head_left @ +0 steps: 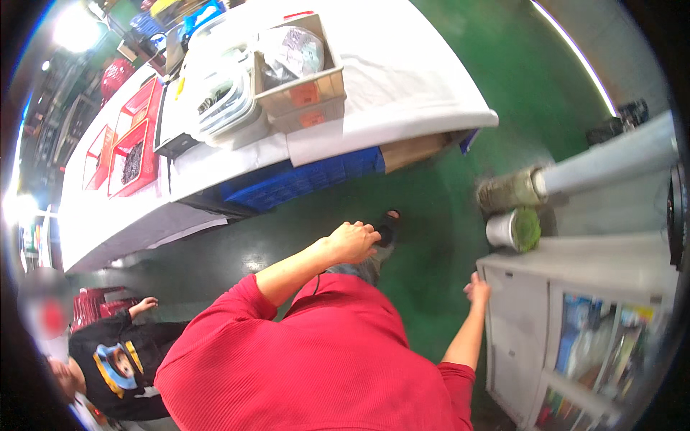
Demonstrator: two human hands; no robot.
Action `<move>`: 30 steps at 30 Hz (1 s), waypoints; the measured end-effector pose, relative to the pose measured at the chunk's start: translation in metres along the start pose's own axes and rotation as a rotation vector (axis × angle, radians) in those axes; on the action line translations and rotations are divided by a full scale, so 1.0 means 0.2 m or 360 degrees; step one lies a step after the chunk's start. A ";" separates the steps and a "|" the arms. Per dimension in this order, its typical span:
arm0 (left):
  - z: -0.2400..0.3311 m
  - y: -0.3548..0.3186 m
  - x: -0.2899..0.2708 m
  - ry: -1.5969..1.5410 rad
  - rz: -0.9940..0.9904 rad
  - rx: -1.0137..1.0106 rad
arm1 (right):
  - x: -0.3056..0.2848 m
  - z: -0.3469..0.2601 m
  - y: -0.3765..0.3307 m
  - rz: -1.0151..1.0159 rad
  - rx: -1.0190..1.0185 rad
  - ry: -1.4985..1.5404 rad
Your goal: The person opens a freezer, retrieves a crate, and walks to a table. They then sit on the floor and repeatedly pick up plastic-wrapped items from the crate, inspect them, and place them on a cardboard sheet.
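Observation:
My left hand (352, 243) is held in front of my body with its fingers curled in; the inside of the palm is hidden. A thin dark cord (317, 284) hangs just below that forearm. Lower at the right, my right hand (476, 289) is beside the front corner of a grey cabinet (514, 316). Its fingers are bent, and I cannot make out anything in them or whether they touch the cabinet.
Ahead stands a white-covered table (402, 79) with a grey bin (302, 93), clear plastic containers (233, 108) and red baskets (136, 161). Blue crates (309, 176) sit below it. A white-and-green roll (514, 230) lies beside a pipe (604, 169). A person in black (122, 366) is at lower left.

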State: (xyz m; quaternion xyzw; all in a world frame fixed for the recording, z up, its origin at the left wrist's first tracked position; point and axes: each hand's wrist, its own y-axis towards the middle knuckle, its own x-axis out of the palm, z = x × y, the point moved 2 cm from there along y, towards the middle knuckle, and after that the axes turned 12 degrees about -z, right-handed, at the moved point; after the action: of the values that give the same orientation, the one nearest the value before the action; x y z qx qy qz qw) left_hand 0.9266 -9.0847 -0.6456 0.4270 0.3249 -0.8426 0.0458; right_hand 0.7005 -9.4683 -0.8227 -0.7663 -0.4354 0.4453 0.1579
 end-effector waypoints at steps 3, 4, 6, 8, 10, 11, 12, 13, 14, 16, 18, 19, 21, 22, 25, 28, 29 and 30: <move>-0.14 0.45 -0.16 -0.0004 -0.0058 -0.0223 | -0.21 -0.55 0.52 0.0092 -0.0303 0.0151; -0.16 0.59 -0.26 0.0080 -0.0167 -0.0267 | -0.17 -0.72 0.64 0.0083 -0.0350 0.0349; -0.06 0.87 -0.48 0.0040 -0.0118 -0.0141 | -0.25 -0.80 0.86 -0.0184 -0.0350 0.0245; 0.00 1.15 -0.69 0.0036 -0.0034 -0.0046 | -0.21 -0.84 1.05 -0.0460 -0.0251 0.0201; 0.07 1.35 -0.89 0.0035 0.0039 0.0088 | -0.24 -0.63 1.23 -0.0492 -0.0306 -0.0186; 0.07 1.45 -0.99 -0.0009 0.0065 0.0098 | -0.25 -0.62 1.29 -0.0591 -0.0234 -0.0100; 0.03 1.52 -1.05 -0.0020 0.0087 0.0084 | -0.26 -0.70 1.29 -0.0825 -0.0222 -0.0318; 0.02 1.63 -1.20 0.0013 0.0220 0.0076 | -0.39 -0.62 1.41 -0.0888 0.0459 -0.0906; 0.02 1.70 -1.29 0.0006 0.0309 0.0023 | -0.50 -0.56 1.45 -0.0912 0.0198 -0.0732; 0.00 1.79 -1.34 -0.0084 0.0496 -0.0184 | -0.66 -0.41 1.61 -0.1008 0.0144 -0.0555; -0.05 1.83 -1.31 -0.0271 0.0581 -0.0462 | -0.75 -0.40 1.85 -0.0980 0.0565 -0.0502; -0.07 1.83 -1.30 -0.0373 0.0612 -0.0599 | -0.84 -0.49 1.99 -0.1011 0.0471 -0.0487; -0.10 1.79 -1.24 -0.0534 0.0535 -0.0851 | -0.91 -0.90 2.18 -0.1148 0.0300 -0.0463; -0.06 1.80 -1.25 -0.0581 0.0505 -0.0858 | -0.99 -1.05 2.30 -0.1058 0.0342 -0.1124; -0.02 1.78 -1.27 -0.0814 0.0505 -0.1001 | -0.99 -1.60 2.52 -0.0994 -0.0279 -0.1163; -0.02 1.75 -1.33 -0.0993 0.0636 -0.1047 | -0.95 -1.94 2.82 -0.0892 -0.0227 -0.0745; -0.04 1.74 -1.36 -0.1036 0.0663 -0.1089 | -0.92 -2.08 2.84 -0.0870 -0.0189 -0.0701; -0.07 1.72 -1.37 -0.1081 0.0686 -0.1152 | -0.84 -2.22 2.81 -0.0848 -0.0265 -0.0675</move>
State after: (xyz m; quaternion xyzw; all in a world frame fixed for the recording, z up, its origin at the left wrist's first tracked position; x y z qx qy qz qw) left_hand 1.2308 -9.4012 -0.6201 0.1445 0.4663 -0.7391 0.4641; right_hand 1.3234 -9.8598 -0.8399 -0.5265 -0.6780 0.5007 0.1116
